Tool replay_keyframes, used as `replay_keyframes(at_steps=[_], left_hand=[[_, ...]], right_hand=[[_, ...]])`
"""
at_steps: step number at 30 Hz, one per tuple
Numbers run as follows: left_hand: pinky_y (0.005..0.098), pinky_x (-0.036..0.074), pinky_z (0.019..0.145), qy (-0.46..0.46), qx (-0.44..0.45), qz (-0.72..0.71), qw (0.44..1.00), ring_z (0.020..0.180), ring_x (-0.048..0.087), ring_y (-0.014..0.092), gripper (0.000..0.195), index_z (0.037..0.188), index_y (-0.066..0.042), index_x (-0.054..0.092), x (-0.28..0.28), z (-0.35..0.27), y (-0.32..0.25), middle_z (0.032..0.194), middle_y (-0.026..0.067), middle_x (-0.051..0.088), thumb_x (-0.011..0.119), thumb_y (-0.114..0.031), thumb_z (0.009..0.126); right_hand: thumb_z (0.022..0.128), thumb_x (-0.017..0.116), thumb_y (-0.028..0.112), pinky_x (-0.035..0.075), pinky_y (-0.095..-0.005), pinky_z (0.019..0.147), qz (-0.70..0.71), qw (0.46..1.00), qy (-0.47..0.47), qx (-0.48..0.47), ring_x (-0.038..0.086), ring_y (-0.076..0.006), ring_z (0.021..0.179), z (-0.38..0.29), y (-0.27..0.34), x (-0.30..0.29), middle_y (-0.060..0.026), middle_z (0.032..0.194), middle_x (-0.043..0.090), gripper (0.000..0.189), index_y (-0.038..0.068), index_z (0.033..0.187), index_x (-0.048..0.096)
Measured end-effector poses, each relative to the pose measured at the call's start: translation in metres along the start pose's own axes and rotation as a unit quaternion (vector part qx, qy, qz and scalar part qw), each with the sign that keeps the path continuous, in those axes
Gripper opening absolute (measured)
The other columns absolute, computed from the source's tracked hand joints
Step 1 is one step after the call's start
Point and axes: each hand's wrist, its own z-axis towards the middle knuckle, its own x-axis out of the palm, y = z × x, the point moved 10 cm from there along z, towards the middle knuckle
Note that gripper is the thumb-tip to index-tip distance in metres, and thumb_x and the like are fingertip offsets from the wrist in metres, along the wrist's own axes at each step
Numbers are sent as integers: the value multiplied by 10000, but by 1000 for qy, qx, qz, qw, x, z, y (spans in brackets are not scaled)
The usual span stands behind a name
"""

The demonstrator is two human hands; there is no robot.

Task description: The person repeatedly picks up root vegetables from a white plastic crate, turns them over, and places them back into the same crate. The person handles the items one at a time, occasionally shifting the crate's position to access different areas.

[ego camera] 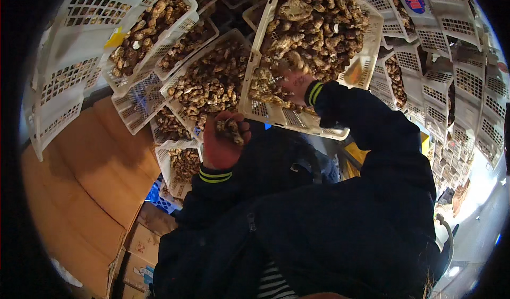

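Brown knobbly mushrooms (pixel 338 32), apparently matsutake, fill a white plastic crate (pixel 255 56) in front of me. My right hand (pixel 297 84) reaches into the near part of this crate, among the mushrooms; its fingers are blurred and partly hidden, so its grasp is unclear. Palm up, my left hand (pixel 224 145) holds a few small mushrooms (pixel 230 130) in curled fingers. It is just left of the crate's near corner. Beyond it, another crate (pixel 181 109) is heaped with smaller mushrooms. One large mushroom with a broad cap (pixel 295 10) lies on top in the main crate.
Several more mushroom crates (pixel 153 65) are at the upper left, one with a yellow tag (pixel 115 38). Tall stacks of white crates (pixel 434 40) line the right. A large brown cardboard sheet (pixel 91 171) covers the lower left, beside printed cartons (pixel 141 243).
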Motion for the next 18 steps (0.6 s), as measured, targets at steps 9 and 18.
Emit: replay_keyframes(at_steps=[9, 18], left_hand=[[398, 471, 812, -20, -11, 13, 1000, 925, 565, 243, 339, 929, -112, 559, -4, 2, 3, 1021, 89, 594, 447, -432, 938], [394, 471, 800, -22, 4, 21, 1000, 924, 557, 239, 292, 929, -111, 563, 0, 2, -1, 1023, 81, 594, 469, -387, 935]], right_hand=[[843, 542, 458, 437, -436, 937, -21, 886, -319, 336, 416, -349, 1201, -44, -139, -116, -155, 1362, 397, 604, 157, 1348, 405], [861, 470, 518, 290, -447, 1081, 160, 981, 92, 51, 318, -367, 1323, -33, -17, -2, -196, 1456, 284, 687, 207, 1439, 267]])
